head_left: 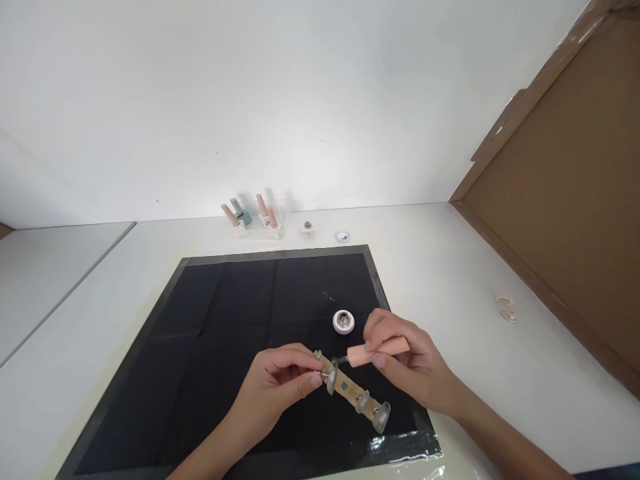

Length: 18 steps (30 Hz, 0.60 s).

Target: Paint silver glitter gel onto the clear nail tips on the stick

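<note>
My left hand (pixel 275 383) pinches the thin stem of a nail tip holder between thumb and forefinger. A translucent false nail (pixel 331 379) sits at the end of that stem. My right hand (pixel 413 360) grips the peach handle of a nail polish brush (pixel 359 355), whose bristles are at the upper edge of the false nail; I cannot tell whether they touch. Just beneath lies a tan strip (pixel 353 392) bearing more translucent false nails (pixel 381 417). Beyond the hands stands a small round white pot (pixel 343 322) with silvery contents.
A black mat (pixel 215 333) with taped edges covers the white table (pixel 450 267). Several nail polish bottles (pixel 273 230) stand along the back, beside a small grey-topped bottle (pixel 307 231) and a white lid (pixel 343 236). Two cream pieces (pixel 508 315) lie right, near a cardboard panel (pixel 555 220).
</note>
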Motion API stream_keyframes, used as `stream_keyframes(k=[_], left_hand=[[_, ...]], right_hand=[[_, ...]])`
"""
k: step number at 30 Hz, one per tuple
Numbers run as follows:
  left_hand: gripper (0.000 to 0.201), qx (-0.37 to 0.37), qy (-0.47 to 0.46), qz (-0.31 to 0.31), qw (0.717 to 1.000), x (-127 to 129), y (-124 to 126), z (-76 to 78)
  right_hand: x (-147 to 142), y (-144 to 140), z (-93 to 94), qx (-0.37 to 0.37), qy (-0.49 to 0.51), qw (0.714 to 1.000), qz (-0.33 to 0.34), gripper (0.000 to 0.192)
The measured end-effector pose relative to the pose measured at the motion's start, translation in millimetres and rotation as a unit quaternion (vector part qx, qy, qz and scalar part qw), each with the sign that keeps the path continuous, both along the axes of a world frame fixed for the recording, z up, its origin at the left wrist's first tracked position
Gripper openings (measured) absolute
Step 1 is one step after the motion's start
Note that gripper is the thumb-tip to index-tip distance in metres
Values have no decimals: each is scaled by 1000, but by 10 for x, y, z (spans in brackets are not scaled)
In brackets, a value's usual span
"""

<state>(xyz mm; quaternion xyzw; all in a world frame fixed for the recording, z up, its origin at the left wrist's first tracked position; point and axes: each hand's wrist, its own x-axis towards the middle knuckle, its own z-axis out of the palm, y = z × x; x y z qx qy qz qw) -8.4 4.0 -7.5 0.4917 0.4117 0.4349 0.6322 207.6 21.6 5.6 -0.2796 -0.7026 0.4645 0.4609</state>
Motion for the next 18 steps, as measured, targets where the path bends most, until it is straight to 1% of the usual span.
stream_keyframes(k=[3, 5, 7, 9, 12, 14, 16, 18], left_hand=[[4, 1, 2, 2, 1000, -1, 14, 11], [4, 1, 5, -1, 1000, 1, 19, 17], [4, 2, 7, -6, 1000, 2, 17, 15], [4, 3, 6, -9, 1000, -1, 7, 4], [5, 10, 6, -13, 1000, -11, -9, -18], [6, 12, 3, -13, 1000, -19, -15, -29], [5, 10, -3, -8, 1000, -25, -14, -31], [5, 8, -7, -3, 1000, -26, -7, -25]], right_hand=[[6, 9, 13, 5, 23, 998, 58, 6], [7, 10, 17, 8, 9, 997, 73, 8], [3, 8, 15, 10, -15, 998, 58, 13], [-5, 2, 8, 13, -33, 999, 27, 16], [-15, -7, 1, 11, -40, 999, -20, 15], [-13, -11, 0, -3, -32, 999, -41, 13], [-7, -12, -1, -13, -10, 999, -31, 11], [-3, -11, -5, -13, 16, 1000, 11, 8]])
